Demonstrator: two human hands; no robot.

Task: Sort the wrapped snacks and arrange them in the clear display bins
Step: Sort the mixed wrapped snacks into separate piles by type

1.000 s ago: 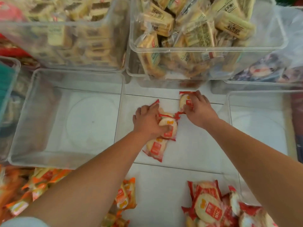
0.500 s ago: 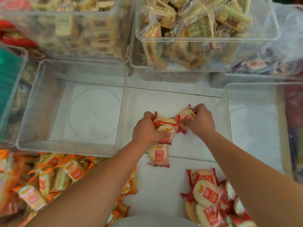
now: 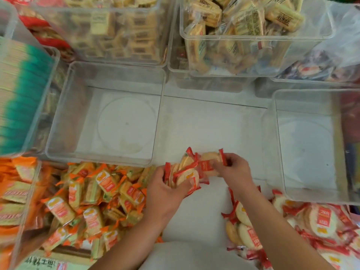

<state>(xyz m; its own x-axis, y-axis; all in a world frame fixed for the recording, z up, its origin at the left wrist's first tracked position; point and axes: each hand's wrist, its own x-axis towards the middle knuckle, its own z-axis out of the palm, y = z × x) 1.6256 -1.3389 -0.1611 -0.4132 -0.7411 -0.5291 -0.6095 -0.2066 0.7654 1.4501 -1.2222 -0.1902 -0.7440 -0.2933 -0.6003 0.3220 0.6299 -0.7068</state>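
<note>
Here we hold a small bunch of red-wrapped round crackers [image 3: 191,170] between both hands, low in the centre of the frame, over the white surface [image 3: 210,125]; whether it touches that surface we cannot tell. Our left hand [image 3: 165,191] curls round the left end of the bunch, thumb across the front packet. Our right hand [image 3: 236,171] pinches the right-hand packet near its red crimped edge. The bunch lies between 2 clear bins, the left bin [image 3: 126,121] at centre left and the right bin [image 3: 303,149] at the right edge. Orange-wrapped snacks [image 3: 105,188] heap at lower left, and a pile of red packets [image 3: 319,219] lies at lower right. At the top, a far bin [image 3: 257,37] holds pale wrapped biscuits.
</note>
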